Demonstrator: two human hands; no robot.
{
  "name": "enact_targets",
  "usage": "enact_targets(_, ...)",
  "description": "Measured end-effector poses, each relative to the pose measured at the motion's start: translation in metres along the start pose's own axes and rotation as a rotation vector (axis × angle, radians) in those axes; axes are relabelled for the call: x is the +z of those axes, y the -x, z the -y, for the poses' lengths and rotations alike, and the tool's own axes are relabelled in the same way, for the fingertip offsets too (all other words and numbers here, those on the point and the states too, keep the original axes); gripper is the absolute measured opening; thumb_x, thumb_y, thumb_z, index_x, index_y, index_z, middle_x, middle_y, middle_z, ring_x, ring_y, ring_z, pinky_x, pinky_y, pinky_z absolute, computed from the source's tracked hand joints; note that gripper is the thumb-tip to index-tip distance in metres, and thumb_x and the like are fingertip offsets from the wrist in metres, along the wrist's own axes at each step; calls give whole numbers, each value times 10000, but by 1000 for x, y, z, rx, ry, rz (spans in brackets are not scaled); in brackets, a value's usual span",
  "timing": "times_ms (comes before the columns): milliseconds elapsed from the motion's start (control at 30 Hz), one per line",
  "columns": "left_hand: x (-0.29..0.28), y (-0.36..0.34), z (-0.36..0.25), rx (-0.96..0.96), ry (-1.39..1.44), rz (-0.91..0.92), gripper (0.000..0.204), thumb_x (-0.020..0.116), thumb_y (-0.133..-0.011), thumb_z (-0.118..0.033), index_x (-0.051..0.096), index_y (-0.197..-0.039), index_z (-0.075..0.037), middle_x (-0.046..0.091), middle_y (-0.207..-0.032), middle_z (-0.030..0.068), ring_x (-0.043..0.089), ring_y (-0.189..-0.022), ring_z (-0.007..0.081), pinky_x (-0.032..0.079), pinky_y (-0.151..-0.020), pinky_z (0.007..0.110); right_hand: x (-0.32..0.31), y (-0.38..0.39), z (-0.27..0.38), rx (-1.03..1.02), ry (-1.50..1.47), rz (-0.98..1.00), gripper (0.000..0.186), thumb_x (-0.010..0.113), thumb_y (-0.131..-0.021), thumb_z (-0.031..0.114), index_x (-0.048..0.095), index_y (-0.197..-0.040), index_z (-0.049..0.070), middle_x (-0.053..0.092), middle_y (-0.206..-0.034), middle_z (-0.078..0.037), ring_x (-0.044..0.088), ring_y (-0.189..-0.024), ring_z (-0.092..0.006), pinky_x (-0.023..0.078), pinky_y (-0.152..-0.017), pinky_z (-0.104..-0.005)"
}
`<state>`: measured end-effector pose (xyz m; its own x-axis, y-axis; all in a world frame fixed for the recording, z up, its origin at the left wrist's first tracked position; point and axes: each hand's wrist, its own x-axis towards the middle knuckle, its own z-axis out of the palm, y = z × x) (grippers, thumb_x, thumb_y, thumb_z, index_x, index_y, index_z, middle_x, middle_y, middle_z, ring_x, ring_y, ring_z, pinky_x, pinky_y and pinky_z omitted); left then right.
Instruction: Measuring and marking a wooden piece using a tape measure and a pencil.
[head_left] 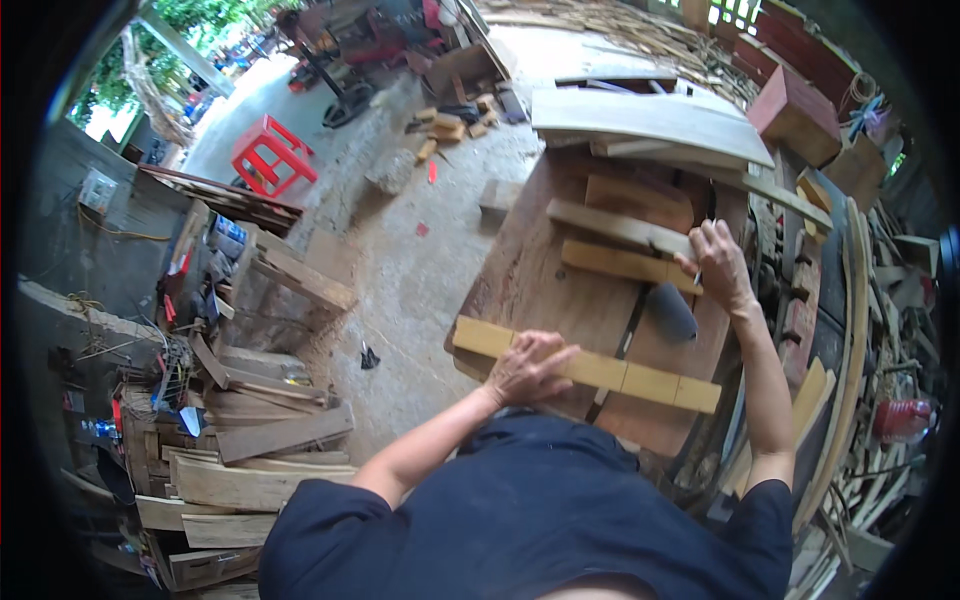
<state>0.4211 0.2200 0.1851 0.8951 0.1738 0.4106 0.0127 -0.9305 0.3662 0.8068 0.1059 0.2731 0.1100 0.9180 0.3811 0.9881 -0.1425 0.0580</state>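
My left hand [530, 362] lies on a long yellowish board [660, 383] across the near end of a brown wooden work surface [505, 270], its fingers spread and slightly bent. Fine cross lines show on that board. My right hand [722, 262] is closed on a thin pencil-like tool [698, 274] at the right, beside a pale batten [600, 218] and a shorter yellow board [610, 258]. Just below the right hand is a dark grey, rounded object [672, 312], too indistinct to name. A wider brown block [635, 195] lies behind the batten.
Pale planks [645, 120] cover the far end of the work surface. A red plastic stool [270, 155] stands on the concrete floor [390, 300] back left. Stacked timber [260, 485] lines the left; long boards [840, 380] and a red plastic container [900, 420] are at the right.
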Motion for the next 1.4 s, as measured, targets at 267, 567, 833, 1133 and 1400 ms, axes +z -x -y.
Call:
enact_targets(267, -23, 3, -7, -30, -135, -283, 568, 795, -871, -344, 632, -1399, -213, 497, -1420, 118, 453, -1327, 343, 402, -1136, 490, -76, 61, 133, 165, -402, 9, 346, 802, -868, 275, 644, -1004, -2, 566, -889, -143, 571, -846, -334, 493, -770, -450)
enact_targets(567, -31, 48, -3, -17, -77, 42, 524, 738, -925, -334, 622, -1431, -259, 488, -1480, 92, 434, -1371, 291, 263, -1246, 491, -20, 139, 187, 9, -290, 193, 491, 769, -885, 354, 629, -1173, -19, 600, -982, -140, 585, -949, -330, 544, -827, -429)
enact_targets(833, -46, 83, 13, -394, -193, -171, 549, 759, -904, -186, 619, -1434, -190, 510, -1466, 116, 451, -1347, 334, 337, -1174, 486, -11, 134, 190, 30, -244, 130, 492, 767, -886, 349, 626, -1175, -24, 609, -1013, -149, 598, -995, -344, 554, -886, -429)
enact_targets(1133, -29, 101, 28, -763, 37, -540, 416, 682, -1012, -232, 630, -1389, -64, 558, -1359, 142, 543, -1271, 301, 455, -1071, 419, -4, 124, 197, 54, -221, 121, 512, 766, -883, 357, 632, -1190, -30, 616, -1030, -148, 594, -987, -325, 555, -896, -410)
enact_targets(1400, -29, 101, 36, -826, 57, -473, 461, 660, -1027, -301, 614, -1392, -23, 606, -1271, 153, 580, -1199, 290, 477, -1029, 418, 5, 125, 202, 89, -233, 137, 517, 769, -884, 345, 631, -1210, -31, 629, -1068, -154, 595, -1004, -333, 542, -910, -421)
